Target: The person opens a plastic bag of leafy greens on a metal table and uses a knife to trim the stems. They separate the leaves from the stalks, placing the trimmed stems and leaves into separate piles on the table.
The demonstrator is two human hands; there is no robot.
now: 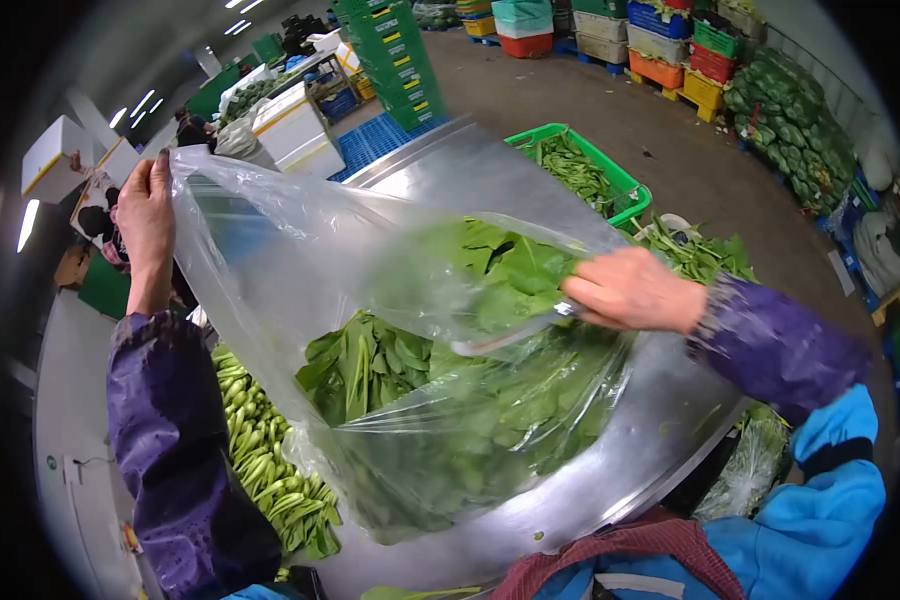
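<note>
A large clear plastic bag [270,300] stretches between my two hands above a metal table [690,390]. My left hand [148,215], raised at the left, is closed on an upper corner of the bag. On the right, my right hand [635,290] is closed on the bag's other edge, fingers pinched together. Leafy greens [365,365] lie inside the bag and show through the film. Broad green leaves [530,270] appear right beside my right fingers, partly blurred; whether those fingers also hold leaves is hard to make out.
Small bok choy [260,440] lie piled at the table's left. Beyond the far edge stands a green crate [620,180] of greens, with loose leafy greens [705,255] near it. Stacked green crates [395,65] rise behind. A filled plastic bag [750,460] sits at the lower right.
</note>
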